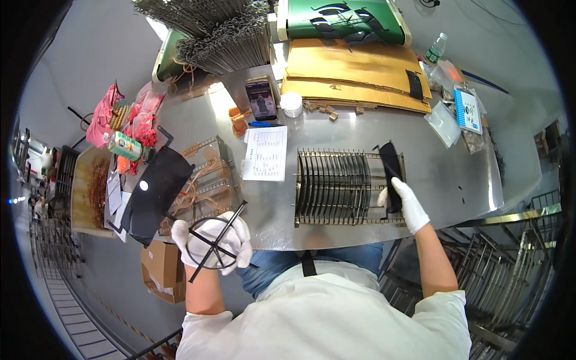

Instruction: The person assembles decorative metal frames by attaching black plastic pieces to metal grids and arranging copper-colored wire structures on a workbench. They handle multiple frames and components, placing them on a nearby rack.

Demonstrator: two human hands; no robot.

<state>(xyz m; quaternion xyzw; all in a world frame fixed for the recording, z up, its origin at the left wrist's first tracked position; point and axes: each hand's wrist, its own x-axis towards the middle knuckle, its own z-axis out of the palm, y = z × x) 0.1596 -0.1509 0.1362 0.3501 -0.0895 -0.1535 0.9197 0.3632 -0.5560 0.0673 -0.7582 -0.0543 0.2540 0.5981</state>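
Observation:
My left hand (240, 237), in a white glove, is closed on a black ring-shaped grate (214, 245) with crossed bars, held just off the table's front edge. Beyond its fingers a large black curved panel (157, 191) leans over a wire rack (217, 159); I cannot tell whether the hand touches it. My right hand (410, 207), also gloved, grips a narrow black curved plate (391, 174) at the right end of a metal slotted rack (376, 221). Several dark curved plates (336, 186) stand upright in a row in that rack.
Between the racks lie a printed sheet (264, 153), a phone (261, 99) and a white jar (291, 104). Flattened cardboard (354, 72) lies at the back, beside bundled metal wires (225, 51). A green bottle (124, 146) is at left; a cardboard box (157, 267) sits below.

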